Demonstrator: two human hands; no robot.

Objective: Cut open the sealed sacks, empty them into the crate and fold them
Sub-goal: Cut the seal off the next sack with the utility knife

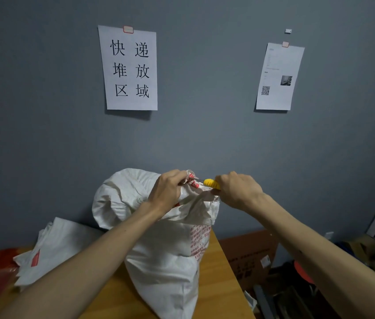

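You are doing the first step, the cutting. Your left hand [170,192] is gripping the gathered neck [193,183] of the white sack [165,261], which is standing upright on the wooden table [218,284]. Your right hand [239,189] is closed around the yellow knife [211,183], its blade pointing at the red-taped seal. I think the next move is asking for a short, controlled cut, away from your left fingers. The blade tip is hard to see, so I cannot tell if it is touching the tape. No crate is showing here.
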